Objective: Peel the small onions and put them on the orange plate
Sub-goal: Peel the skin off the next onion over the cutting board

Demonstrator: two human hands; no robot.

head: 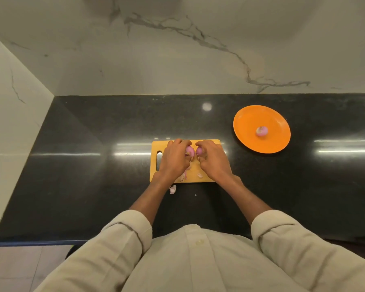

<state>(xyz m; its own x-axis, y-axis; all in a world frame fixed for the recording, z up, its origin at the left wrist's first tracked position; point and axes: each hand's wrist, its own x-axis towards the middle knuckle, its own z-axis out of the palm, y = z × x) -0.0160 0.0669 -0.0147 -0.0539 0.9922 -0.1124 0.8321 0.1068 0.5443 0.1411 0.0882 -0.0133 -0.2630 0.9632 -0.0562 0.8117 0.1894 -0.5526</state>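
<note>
Both hands meet over a yellow cutting board (209,144) on the black counter. My left hand (174,158) grips a small purple onion (189,150). My right hand (213,158) grips a second purple piece (199,151); whether it is another onion or part of the same one is unclear. The two pieces sit side by side between the fingertips. An orange plate (251,119) lies to the right and farther back, with one peeled onion (261,131) near its middle. Loose skin scraps (184,175) lie on the board below my hands.
A bit of onion skin (172,189) lies on the counter just in front of the board, with a tiny fleck (195,194) beside it. A marble wall rises behind the counter and on the left. The counter's front edge runs by my body.
</note>
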